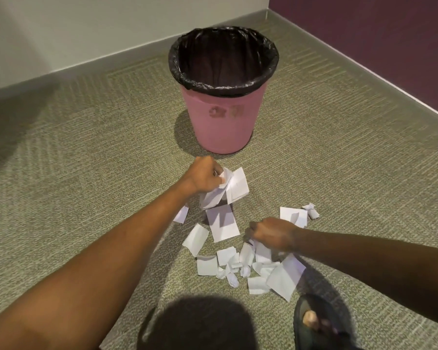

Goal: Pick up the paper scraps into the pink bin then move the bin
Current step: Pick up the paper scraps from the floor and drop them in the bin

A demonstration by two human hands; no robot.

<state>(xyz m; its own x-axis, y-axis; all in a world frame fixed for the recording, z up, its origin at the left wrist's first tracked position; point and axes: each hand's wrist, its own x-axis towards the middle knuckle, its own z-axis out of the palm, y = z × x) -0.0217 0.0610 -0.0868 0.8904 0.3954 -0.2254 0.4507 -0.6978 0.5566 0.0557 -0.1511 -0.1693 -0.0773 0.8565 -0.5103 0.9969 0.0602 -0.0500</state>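
Note:
A pink bin (223,122) lined with a black bag stands upright on the carpet ahead of me. My left hand (205,176) is shut on a bunch of white paper scraps (234,189), held just in front of the bin's base. My right hand (273,233) reaches down into a pile of white scraps (250,266) on the floor, fingers curled around a piece; the grip itself is partly hidden. Several more scraps (221,222) lie between my hands, and a crumpled one (311,210) sits to the right.
Green-grey carpet (86,173) covers the floor. A pale wall with skirting (86,64) runs behind the bin and a purple wall (390,46) closes the right side. My dark sandal (314,322) is at the bottom right, close to the scraps.

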